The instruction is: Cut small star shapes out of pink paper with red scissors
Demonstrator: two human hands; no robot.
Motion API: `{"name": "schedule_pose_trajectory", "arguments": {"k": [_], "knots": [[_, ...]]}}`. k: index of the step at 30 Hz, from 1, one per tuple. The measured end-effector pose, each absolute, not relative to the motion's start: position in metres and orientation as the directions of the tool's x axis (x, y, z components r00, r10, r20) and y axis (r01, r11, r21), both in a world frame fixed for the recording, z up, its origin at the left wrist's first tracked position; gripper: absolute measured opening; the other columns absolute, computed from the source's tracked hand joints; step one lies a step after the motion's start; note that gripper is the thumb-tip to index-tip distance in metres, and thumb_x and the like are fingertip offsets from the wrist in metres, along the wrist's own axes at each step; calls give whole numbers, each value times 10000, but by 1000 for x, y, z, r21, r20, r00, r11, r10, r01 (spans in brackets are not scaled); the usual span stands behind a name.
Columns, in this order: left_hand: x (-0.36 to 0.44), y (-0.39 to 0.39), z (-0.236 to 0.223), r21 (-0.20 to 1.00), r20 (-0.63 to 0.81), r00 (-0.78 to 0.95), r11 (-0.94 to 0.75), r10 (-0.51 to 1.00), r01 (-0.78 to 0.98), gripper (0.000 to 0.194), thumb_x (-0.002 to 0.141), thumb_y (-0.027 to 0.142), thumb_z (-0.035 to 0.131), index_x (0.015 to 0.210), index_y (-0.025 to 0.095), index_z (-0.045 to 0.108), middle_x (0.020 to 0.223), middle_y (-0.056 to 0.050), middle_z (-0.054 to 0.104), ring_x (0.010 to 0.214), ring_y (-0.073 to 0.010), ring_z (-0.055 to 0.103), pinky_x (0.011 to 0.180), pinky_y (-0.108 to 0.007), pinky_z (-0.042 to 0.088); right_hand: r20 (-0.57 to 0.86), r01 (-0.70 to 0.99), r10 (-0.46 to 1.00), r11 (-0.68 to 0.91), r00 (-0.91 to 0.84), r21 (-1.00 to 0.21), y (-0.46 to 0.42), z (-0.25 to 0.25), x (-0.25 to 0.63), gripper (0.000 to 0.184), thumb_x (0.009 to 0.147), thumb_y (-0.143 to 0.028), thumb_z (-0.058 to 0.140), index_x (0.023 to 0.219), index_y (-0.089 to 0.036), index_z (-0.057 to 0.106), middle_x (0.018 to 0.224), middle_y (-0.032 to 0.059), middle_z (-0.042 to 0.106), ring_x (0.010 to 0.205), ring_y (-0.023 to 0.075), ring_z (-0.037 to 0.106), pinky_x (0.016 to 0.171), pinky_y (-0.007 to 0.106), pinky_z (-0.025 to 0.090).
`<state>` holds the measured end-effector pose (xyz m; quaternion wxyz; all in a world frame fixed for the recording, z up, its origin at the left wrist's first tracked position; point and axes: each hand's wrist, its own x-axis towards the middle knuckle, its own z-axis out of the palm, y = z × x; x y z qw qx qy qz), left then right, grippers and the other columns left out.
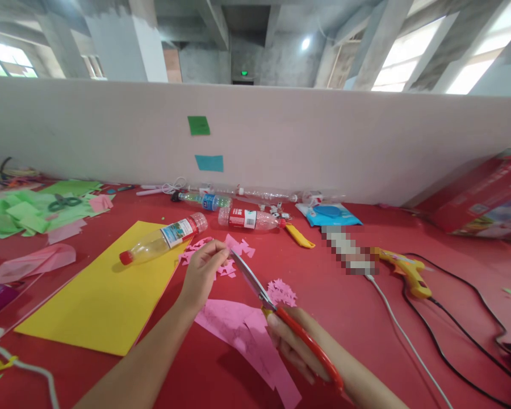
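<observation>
My right hand point(296, 341) is wrapped around the red handle of a pair of scissors point(255, 281), whose blades point up and left. At the blade tips, my left hand point(206, 270) is closed in a pinch on a small piece of pink paper point(234, 243), mostly hidden by the fingers. Pink paper scraps point(225, 270) lie around and behind the left fingertips. A little heap of finely cut pink bits point(281, 291) sits just beyond the scissors' pivot. Below both hands, a larger sheet of pink paper point(242, 332) lies on the red table point(187, 369).
Left of my hands, a bottle with a red cap point(153, 244) lies partly on a yellow sheet point(97, 295). More bottles point(249, 218) and a yellow cutter point(299, 236) lie behind. A glue gun point(404, 270) with trailing cords is at right. A white partition point(306, 136) borders the back.
</observation>
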<state>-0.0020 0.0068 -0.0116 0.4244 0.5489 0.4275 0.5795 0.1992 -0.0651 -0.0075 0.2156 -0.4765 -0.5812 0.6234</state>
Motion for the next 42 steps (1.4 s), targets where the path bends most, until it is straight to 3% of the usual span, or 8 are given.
{"name": "schedule_pose_trajectory", "arguments": {"k": [4,9,16,21,25,30,42], "knots": [[-1,6,-11,934,353,-75,-356,933,-38,180,781,214,589,608,196,542,733,12,483,743,-143,458,720,-265,367,-351,259,803,-252,-482,-932,-65,-11,200,631,707,-833,445,643,-205,414,321,-117,336,236,30,267,284,162,170],[0,6,-14,951,277,-37,-279,960,-133,144,738,194,594,600,187,554,906,-32,524,833,-171,482,727,-276,386,-326,221,796,-245,-510,-944,-65,-13,200,591,766,-777,449,647,-199,418,343,-123,334,247,26,266,280,150,205],[1,4,-14,945,296,-17,-295,955,-145,206,800,219,557,597,190,542,906,-38,521,861,-176,476,740,-273,379,-315,189,788,-253,-530,-949,-65,-13,200,624,728,-809,459,642,-193,419,350,-121,350,241,16,268,282,146,192],[3,1,-12,952,285,6,-283,958,-120,233,818,240,556,592,188,529,1050,-48,548,965,-188,487,785,-267,387,-269,135,792,-234,-548,-963,-67,-16,199,574,815,-741,441,660,-188,427,363,-111,352,255,22,293,280,148,212],[6,1,-13,952,285,24,-280,958,-124,191,819,265,557,641,195,558,950,-33,535,871,-174,479,768,-269,388,-288,124,782,-265,-553,-956,-69,-19,197,590,797,-760,453,631,-194,423,340,-98,347,250,32,301,269,155,216],[7,1,-13,947,301,37,-294,953,-129,261,836,263,551,603,202,451,701,7,395,690,-150,377,679,-271,353,-305,129,789,-280,-533,-951,-71,-21,194,597,797,-775,424,646,-197,425,346,-95,346,246,32,302,262,147,201],[9,1,-14,947,296,39,-288,954,-143,279,847,276,550,602,200,443,652,20,401,646,-141,372,637,-278,326,-309,148,826,-271,-471,-951,-75,-20,188,589,815,-764,403,638,-203,426,332,-102,334,233,42,291,237,152,172]]}}
